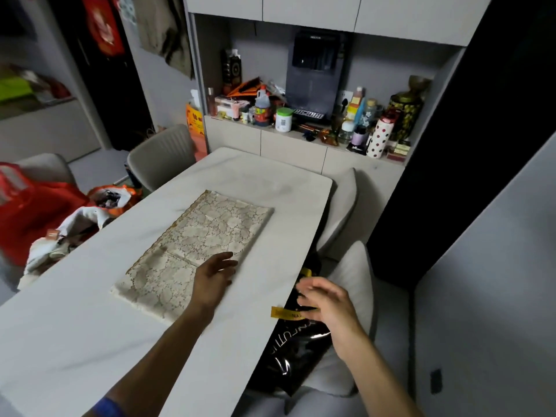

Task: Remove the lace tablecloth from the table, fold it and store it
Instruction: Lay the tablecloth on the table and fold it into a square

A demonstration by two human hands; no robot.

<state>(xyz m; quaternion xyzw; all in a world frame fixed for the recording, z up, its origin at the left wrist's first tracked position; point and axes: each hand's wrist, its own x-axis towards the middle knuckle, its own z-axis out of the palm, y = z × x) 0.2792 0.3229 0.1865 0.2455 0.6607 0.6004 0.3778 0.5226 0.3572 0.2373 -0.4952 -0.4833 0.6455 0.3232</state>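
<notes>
The cream lace tablecloth (198, 248) lies folded into a long flat rectangle on the white table (90, 341). My left hand (213, 276) rests flat on the cloth's near right edge, fingers spread, holding nothing. My right hand (326, 302) hovers open past the table's right edge, over a black glossy bag (296, 353) with a yellow tag that sits on a grey chair (358, 284). The right hand's fingers are apart and blurred; it is not touching the cloth.
Grey chairs stand at the far left (162, 155) and far right (343, 206) of the table. Red and orange bags (45, 212) with white cloth are piled on the left. A sideboard counter (301, 145) behind is crowded with bottles, jars and a coffee machine.
</notes>
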